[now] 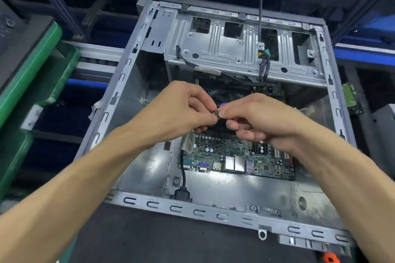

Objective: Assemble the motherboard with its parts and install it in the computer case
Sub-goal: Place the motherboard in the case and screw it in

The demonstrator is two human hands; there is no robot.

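Motherboard (pixel 237 160), green w/ silver ports along its near edge, lies flat on the floor of an open grey sheet-metal computer case (pixel 213 213) on a dark desk (pixel 171 241); long axis runs left-right. Above it, left hand (pixel 181 111) & right hand (pixel 263 119) meet fingertip to fingertip, both forearms angled in, each grip pinching a small metal part (pixel 216 113) betw. thumb & forefinger; other fingers curled. Black cable (pixel 182 168) runs down the board's left side.
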